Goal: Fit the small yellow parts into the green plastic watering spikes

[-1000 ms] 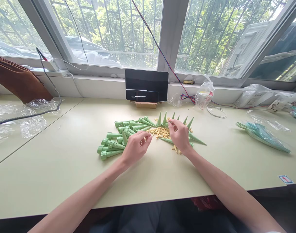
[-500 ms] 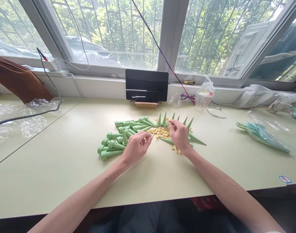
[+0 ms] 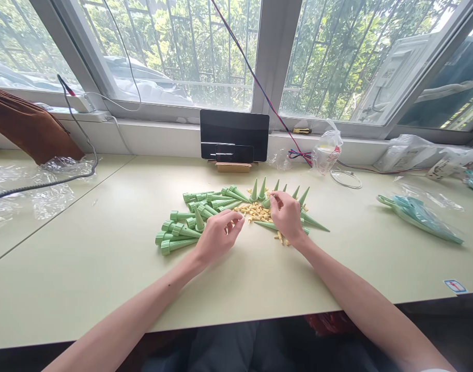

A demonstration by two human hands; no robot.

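Observation:
A heap of green plastic cone spikes (image 3: 189, 219) lies on the pale green table (image 3: 104, 258), with several more standing upright (image 3: 259, 190) behind. Small yellow parts (image 3: 255, 210) are scattered between them. My left hand (image 3: 216, 235) rests on the table by the lying spikes, its fingers curled with the tips pinched near the yellow parts; what it pinches is too small to name. My right hand (image 3: 287, 217) sits over the right side of the pile, thumb and fingers pinched at the base of an upright green spike.
A dark tablet (image 3: 234, 135) stands on a small stand at the back. Clear plastic bags (image 3: 30, 191) and a black cable (image 3: 46, 181) lie at left, a brown cloth (image 3: 30, 129) behind them. A bag of teal parts (image 3: 422, 217) lies at right; more bags (image 3: 410, 152) sit on the sill.

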